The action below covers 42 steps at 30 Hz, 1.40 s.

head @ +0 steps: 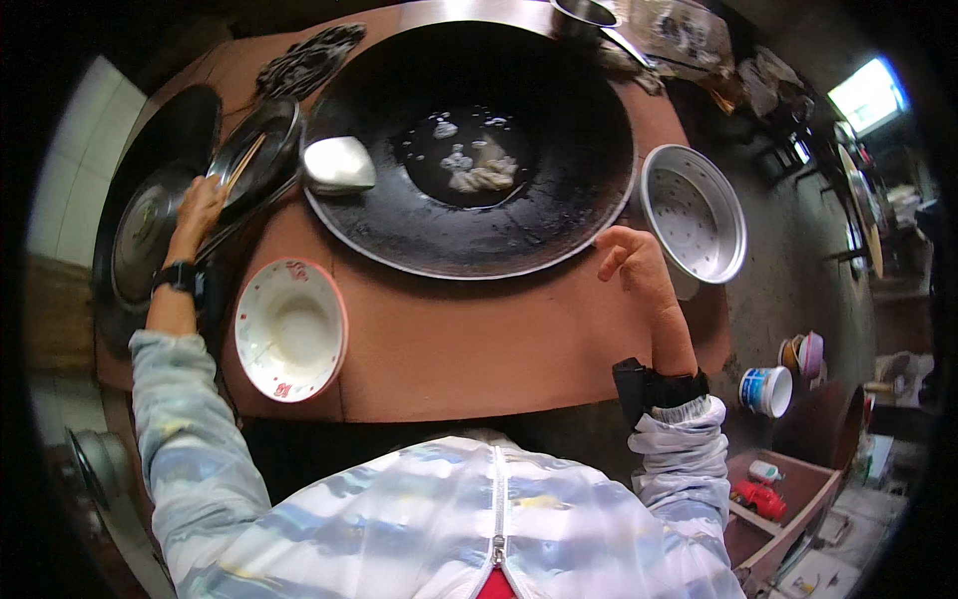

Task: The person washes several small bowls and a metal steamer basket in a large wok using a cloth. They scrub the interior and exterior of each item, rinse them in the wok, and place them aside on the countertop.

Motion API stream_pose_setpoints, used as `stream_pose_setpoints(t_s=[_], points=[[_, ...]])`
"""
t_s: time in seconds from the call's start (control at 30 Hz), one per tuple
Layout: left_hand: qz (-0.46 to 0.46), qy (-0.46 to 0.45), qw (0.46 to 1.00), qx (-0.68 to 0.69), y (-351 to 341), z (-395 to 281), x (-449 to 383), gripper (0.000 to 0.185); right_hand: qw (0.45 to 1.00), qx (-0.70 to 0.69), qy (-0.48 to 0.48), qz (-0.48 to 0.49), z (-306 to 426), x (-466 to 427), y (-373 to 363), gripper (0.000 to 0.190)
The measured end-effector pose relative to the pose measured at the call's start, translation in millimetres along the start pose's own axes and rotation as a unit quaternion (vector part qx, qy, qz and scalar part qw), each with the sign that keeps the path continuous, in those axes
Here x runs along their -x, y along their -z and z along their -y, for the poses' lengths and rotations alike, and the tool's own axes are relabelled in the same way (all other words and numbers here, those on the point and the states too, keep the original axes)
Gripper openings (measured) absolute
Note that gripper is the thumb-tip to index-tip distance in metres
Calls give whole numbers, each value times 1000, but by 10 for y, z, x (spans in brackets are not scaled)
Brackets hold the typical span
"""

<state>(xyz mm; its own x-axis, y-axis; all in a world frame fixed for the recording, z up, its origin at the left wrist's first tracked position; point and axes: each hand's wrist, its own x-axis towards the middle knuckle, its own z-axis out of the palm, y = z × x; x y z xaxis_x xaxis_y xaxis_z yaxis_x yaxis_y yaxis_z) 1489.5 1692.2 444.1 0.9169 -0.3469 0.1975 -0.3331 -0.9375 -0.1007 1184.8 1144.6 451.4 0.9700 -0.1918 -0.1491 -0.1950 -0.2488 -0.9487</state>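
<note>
My left hand (200, 208) is at the left with its fingers closed around the lower end of a pair of wooden chopsticks (245, 161). The chopsticks reach over a dark round pan or lid (271, 138). My right hand (636, 258) hangs by the near right rim of a large black wok (554, 172); its fingers are loosely bent and apart, and no object shows in them. Pale pieces of food (486, 176) lie in bubbling liquid at the wok's bottom. A metal wok spatula (338, 165) rests over the left rim. Near my left forearm stands a white bowl (299, 329) with a red rim and some residue.
A perforated aluminium steamer (692, 213) stands right of the wok. A dark covered pan (142, 232) sits at the far left. A metal ladle or small pot (587, 13) and plastic bags (677, 37) lie at the back. A white bucket (765, 391) is low on the right.
</note>
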Motion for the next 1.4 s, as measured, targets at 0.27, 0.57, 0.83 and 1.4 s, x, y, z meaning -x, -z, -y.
stream_pose_setpoints(t_s=[0.27, 0.57, 0.83, 1.4], points=[[59, 47, 987, 138, 934, -810, 1080, 26, 982, 145, 34, -113, -58, 507, 572, 21], [176, 397, 866, 246, 884, -1148, 2237, 35, 944, 203, -142, -220, -241, 830, 1084, 33], [57, 323, 915, 235, 394, -1275, 2279, 41, 946, 230, -83, -211, -714, 600, 1285, 29], [-7, 316, 926, 207, 220, -982, 2415, 25, 900, 360, 22, -245, -881, 354, 1756, 17]])
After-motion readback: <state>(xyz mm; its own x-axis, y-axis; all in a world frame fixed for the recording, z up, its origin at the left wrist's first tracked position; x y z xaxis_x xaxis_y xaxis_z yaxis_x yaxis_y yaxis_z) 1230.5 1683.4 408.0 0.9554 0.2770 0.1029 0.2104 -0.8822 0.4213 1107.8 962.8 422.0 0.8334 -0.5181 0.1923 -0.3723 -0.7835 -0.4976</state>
